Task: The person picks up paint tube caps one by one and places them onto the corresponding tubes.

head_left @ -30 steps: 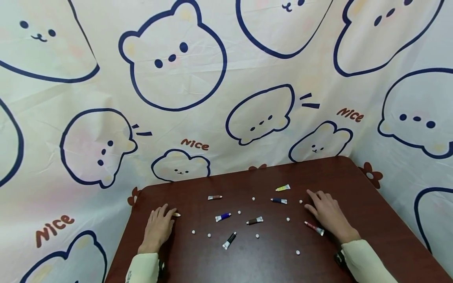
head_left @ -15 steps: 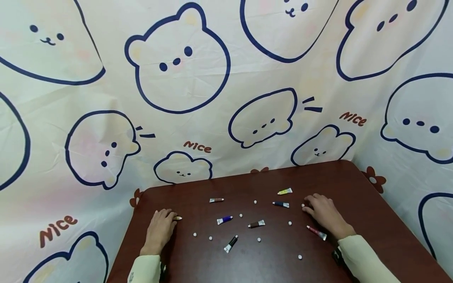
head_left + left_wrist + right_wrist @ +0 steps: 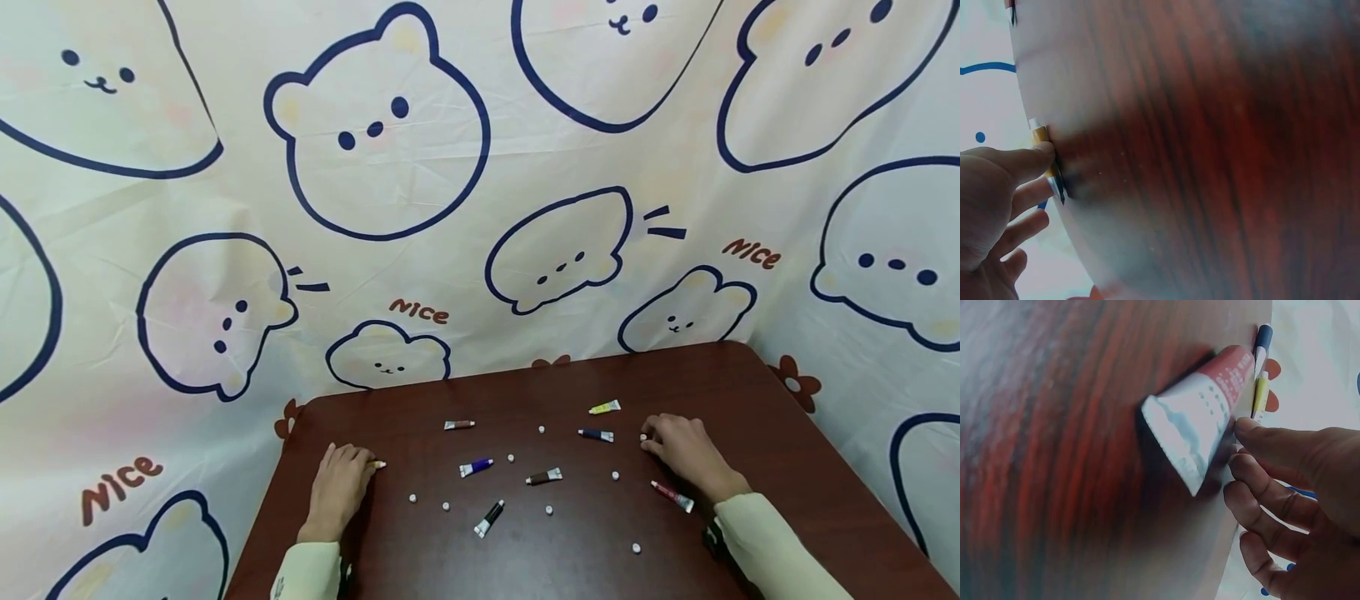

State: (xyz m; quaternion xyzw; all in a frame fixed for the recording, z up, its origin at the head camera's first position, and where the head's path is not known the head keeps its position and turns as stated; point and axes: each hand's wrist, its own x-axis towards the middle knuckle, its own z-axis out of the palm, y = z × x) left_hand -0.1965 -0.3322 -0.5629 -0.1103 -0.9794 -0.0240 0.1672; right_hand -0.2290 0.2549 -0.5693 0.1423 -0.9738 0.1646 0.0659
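Note:
At the table's left side my left hand (image 3: 337,493) pinches a small ochre-yellow paint tube (image 3: 1039,135) between thumb and fingers. Its white cap end (image 3: 381,464) pokes out to the right. My right hand (image 3: 690,452) is at the right, thumb and forefinger closed on a small white cap (image 3: 643,437) at the tabletop. Most of that cap is hidden by the fingers in the right wrist view. Just in front of this hand lies a red paint tube (image 3: 1207,403), untouched. A dark blue tube (image 3: 596,435) and a yellow tube (image 3: 604,407) lie to its left.
Across the brown table (image 3: 420,567) lie a brown tube (image 3: 459,425), a violet tube (image 3: 476,467), a dark brown tube (image 3: 544,477) and a black tube (image 3: 489,518). Several loose white caps (image 3: 549,510) are scattered between them. A patterned cloth (image 3: 375,275) hangs behind the table.
My right hand has shifted slightly left, its fingers drawing in to the white cap beside it. The left hand keeps its hold on the ochre tube. The head view has tilted slightly.

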